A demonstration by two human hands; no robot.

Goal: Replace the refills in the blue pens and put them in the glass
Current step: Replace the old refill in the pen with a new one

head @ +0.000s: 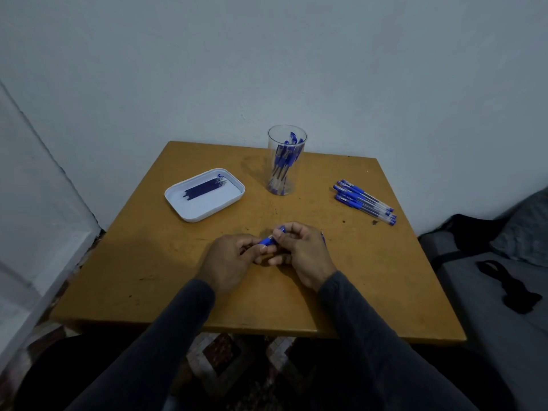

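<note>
Pen in hand: the left hand and the right hand meet at the lower middle of the frame, just above the worktop; together they hold one blue pen, of which only the blue grip part shows between them.
Fingers: on both hands they are curled and pinch the pen, left on its lower end, right on its upper end.
Step, as a judgement: the pen is probably being opened or closed by twisting; which of the two cannot be told.
Done: several blue pens stand in the glass at the upper middle of the worktop, so part of the task seems finished.
Left: a group of about five pens lies at the right of the frame, well apart from the glass; these probably wait for their turn.
Refills: a bundle of dark refills lies in the white tray, left of the glass; new or used cannot be told.
Writing: there is some print on the barrels of the lying pens, but it is too small to read; no brand can be named.
</note>
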